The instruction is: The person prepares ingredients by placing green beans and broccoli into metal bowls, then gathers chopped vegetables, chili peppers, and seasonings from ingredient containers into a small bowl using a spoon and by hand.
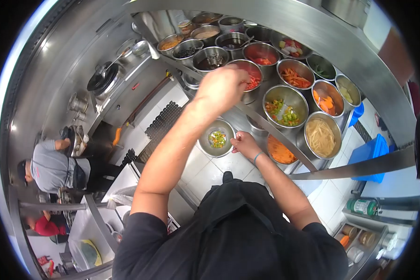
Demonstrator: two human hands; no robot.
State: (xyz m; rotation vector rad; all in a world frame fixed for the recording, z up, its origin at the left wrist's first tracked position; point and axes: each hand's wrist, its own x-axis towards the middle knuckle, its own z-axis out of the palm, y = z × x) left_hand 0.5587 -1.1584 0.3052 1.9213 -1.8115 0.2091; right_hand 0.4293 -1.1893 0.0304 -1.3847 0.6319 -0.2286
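Note:
My left hand [223, 85] is over the near edge of a metal bowl of chopped red pieces [254, 82]. Its fingers curl down together at the bowl, and what they may hold is hidden. With my right hand [245, 145] I grip the rim of a smaller metal bowl [209, 145] in front of my body. Chopped green, yellow and red pieces [217, 138] lie at the bottom of that bowl. Just past my right hand stand a bowl of chopped mixed peppers [284, 112] and a container of orange shreds [281, 150].
Several metal bowls crowd the counter, among them pale strips [321, 136], orange slices [325, 102] and dark sauce [232, 41]. A steel rail [284, 135] crosses before them. A blue bin [369, 157] stands right. A person in grey [56, 165] works at far left.

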